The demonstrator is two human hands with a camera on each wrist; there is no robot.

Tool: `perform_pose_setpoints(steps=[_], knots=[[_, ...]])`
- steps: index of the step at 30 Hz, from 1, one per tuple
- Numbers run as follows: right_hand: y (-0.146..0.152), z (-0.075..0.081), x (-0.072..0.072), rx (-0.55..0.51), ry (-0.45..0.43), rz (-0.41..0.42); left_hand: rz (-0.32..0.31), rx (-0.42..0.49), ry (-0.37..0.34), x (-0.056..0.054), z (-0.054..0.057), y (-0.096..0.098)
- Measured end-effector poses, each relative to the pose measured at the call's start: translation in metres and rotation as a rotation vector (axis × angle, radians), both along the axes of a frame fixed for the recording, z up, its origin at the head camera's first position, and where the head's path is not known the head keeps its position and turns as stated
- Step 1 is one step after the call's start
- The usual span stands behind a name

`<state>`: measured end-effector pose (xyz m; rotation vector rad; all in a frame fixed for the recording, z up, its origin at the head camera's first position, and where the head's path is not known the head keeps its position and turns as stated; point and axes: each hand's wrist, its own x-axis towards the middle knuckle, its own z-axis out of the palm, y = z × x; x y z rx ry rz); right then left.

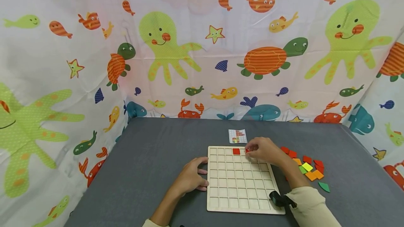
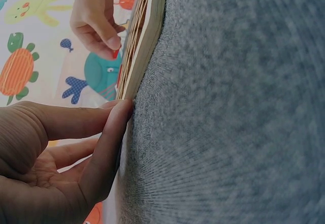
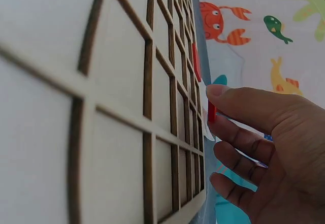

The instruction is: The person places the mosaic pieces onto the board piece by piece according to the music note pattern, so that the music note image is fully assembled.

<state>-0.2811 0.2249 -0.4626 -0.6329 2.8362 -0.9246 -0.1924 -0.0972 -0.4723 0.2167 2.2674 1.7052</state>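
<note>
At grid board (image 1: 233,173), apparently placing red tile (image 3: 212,111) pinched by right hand (image 1: 264,150), bracing with spread left hand (image 1: 190,175); next, seat squarely.

Behind your grey table (image 1: 151,157), you face white cloth (image 1: 208,69) printed with green octopuses (image 1: 159,31), orange-shelled turtles (image 1: 265,61) and red crabs (image 1: 190,114); more cloth flanks the table left and right.

Through my cameras I see matt finish on the pale, square, gridded wooden board (image 1: 240,184), rough weave on the flat grey cloth table covering (image 2: 228,107) — and creases in the white sea-creature-printed cloth curtain (image 1: 197,6). The thin red tile (image 3: 212,113) looks smooth.
</note>
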Motion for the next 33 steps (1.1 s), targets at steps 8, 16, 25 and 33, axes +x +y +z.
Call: perform_pose_setpoints(steps=[8,16,25,33], knots=[[-0.007,0.000,-0.004,-0.009,-0.026,0.007,-0.002,-0.003,-0.002,0.000,-0.001,0.001],[-0.009,-0.004,-0.009,0.003,-0.028,0.026,0.001,-0.008,0.002,0.000,-0.003,0.001],[-0.013,-0.003,-0.008,-0.017,-0.031,0.020,0.005,0.004,0.005,0.000,-0.004,0.000],[-0.014,-0.003,-0.005,-0.035,-0.033,0.015,0.006,0.003,0.009,0.000,-0.003,0.000]])
